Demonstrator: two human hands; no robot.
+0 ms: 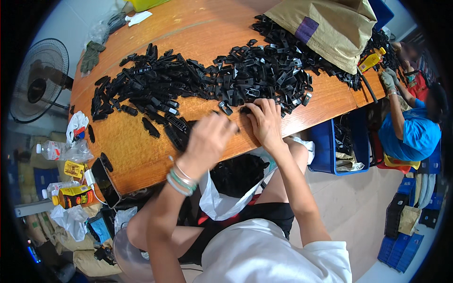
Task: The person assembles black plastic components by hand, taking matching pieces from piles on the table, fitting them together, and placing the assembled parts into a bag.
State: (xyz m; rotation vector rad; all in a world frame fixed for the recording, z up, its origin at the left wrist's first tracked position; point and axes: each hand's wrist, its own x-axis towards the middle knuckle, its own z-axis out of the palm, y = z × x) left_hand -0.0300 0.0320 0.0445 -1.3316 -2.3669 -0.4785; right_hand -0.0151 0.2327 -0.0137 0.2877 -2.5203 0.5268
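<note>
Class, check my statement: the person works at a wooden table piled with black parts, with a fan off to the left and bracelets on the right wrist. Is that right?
Not quite: the bracelets are on the left wrist, as the head view shows. The wooden table, black parts and fan are as stated.

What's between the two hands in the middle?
Head view shows mostly bare tabletop between left hand and right hand, plus a black piece by the right one.

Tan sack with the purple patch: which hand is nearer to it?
Right. In view, the right hand is below and left of the sack; the left hand is lower and farther left.
</note>
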